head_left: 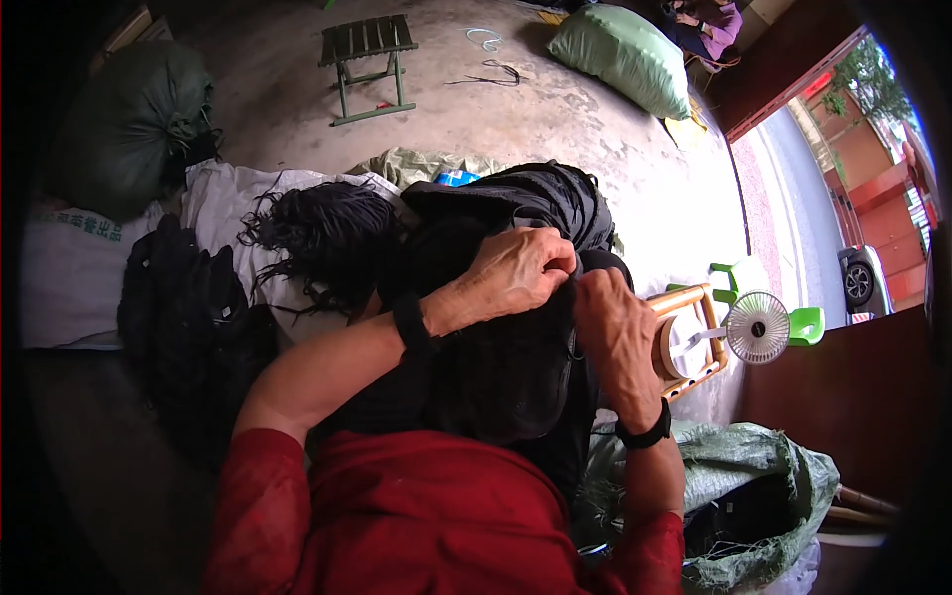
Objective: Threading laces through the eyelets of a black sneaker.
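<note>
Across my lap lies a black backpack (501, 382) with padded, mesh-like fabric and dark straps bunched at its far end. My left hand (526, 270) is closed over its upper part, thumb and fingers pinching black material near the edge. Close beside it, my right hand (617, 327) is curled with its fingers closed on the same edge; its fingertips are partly hidden. The two hands nearly touch. Any small piece between the fingers is too dark to make out.
Left of the backpack lie a bundle of black straps (332, 223) and a black fabric pile (188, 297). At right, a small fan (758, 327) stands by a bamboo-framed stool (709, 367). An open green sack (783, 446) sits lower right; a folding stool (369, 59) stands ahead. Another person (709, 25) sits far right.
</note>
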Tool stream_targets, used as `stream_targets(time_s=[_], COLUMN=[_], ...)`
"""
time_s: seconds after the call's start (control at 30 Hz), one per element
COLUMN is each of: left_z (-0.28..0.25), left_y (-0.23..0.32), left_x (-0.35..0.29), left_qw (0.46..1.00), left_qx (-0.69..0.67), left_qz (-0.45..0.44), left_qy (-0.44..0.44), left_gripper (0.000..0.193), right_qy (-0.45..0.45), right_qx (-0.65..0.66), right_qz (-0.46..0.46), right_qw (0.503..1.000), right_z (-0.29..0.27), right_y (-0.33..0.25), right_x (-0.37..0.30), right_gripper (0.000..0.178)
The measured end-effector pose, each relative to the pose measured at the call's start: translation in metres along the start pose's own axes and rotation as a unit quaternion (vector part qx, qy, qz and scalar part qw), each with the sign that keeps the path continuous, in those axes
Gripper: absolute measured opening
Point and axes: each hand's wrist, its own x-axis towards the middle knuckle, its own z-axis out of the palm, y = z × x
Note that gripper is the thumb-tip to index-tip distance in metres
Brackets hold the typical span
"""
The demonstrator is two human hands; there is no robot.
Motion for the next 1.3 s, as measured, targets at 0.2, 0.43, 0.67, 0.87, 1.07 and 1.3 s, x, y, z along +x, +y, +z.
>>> stream_targets(time_s=[0.2, 0.43, 0.67, 0.87, 1.07, 1.3], left_z=[-0.008, -0.002, -0.058, -0.107, -0.073, -0.073], left_y=[0.0, -0.004, -0.025, -0.092, -0.211, -0.208], left_x=[-0.003, -0.003, -0.005, -0.056, -0.078, -0.025], left_qw=[0.999, 0.999, 0.905, 0.947, 0.978, 0.963], left_qx=[-0.031, -0.004, 0.388, 0.287, 0.112, 0.104], left_qz=[-0.013, 0.033, 0.134, -0.051, -0.163, -0.158], left_qy=[-0.023, 0.003, 0.111, 0.139, 0.068, 0.192], left_gripper=[0.013, 0.008, 0.008, 0.033, 0.065, 0.03], right_qy=[-0.237, -0.264, -0.033, -0.306, -0.197, -0.138], right_qx=[0.493, 0.516, 0.41, 0.5, 0.685, 0.797], right_qz=[0.245, 0.24, 0.216, 0.392, 0.479, 0.398], right_qw=[0.8, 0.779, 0.886, 0.709, 0.512, 0.432], right_z=[-0.008, 0.013, 0.006, -0.032, -0.011, -0.004], right_y=[0.046, 0.057, 0.054, 0.009, -0.008, -0.021], right_x=[0.012, 0.025, -0.021, -0.101, -0.121, -0.108], right_gripper=[0.021, 0.024, 0.021, 0.037, 0.035, 0.022])
